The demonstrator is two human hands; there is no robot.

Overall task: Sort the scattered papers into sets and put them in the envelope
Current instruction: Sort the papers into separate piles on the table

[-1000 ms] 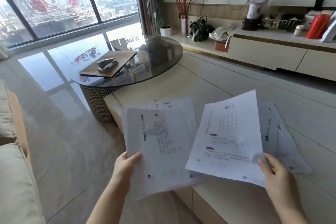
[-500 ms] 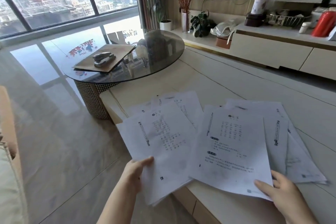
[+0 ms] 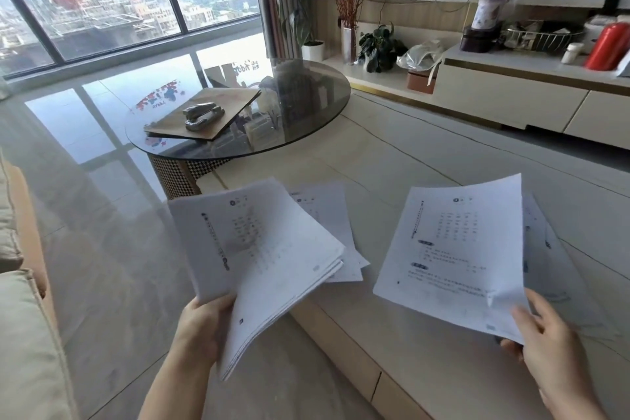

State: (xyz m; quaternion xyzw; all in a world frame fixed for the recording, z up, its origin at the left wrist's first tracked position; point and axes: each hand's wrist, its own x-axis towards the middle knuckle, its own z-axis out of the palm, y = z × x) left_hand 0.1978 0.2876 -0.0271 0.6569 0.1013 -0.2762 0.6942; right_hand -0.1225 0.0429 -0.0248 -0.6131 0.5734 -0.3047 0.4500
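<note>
Left hand (image 3: 201,327) clamped on a fanned stack (image 3: 262,259) at lower centre; right hand (image 3: 545,337) pinching a single sheet (image 3: 453,256), lifted clear of the tabletop (image 3: 426,160) since half a second ago. More papers (image 3: 327,215) lying beneath. Sorting apparently underway; brown envelope (image 3: 204,112) waiting under a stapler (image 3: 203,116), upper left.

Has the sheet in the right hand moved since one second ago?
Yes. The sheet in the right hand moved rightward, away from the left hand's stack; they overlapped before, now bare bench shows between.
</note>
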